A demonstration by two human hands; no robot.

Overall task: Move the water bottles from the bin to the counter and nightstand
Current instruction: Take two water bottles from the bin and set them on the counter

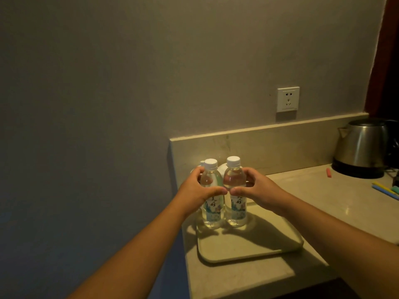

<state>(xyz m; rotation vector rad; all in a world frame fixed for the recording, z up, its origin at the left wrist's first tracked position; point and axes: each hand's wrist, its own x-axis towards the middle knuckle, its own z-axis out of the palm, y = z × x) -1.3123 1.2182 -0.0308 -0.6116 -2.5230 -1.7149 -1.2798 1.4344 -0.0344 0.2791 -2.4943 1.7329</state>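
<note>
Left hand (197, 188) and right hand (257, 188), fingers wrapped around 2 upright bottles (212, 203), labels with Chinese script, on tray (248, 249).

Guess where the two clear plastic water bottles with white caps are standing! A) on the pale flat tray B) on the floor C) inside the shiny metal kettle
A: both clear plastic water bottles stand upright on the pale flat tray, one in each hand.
</note>
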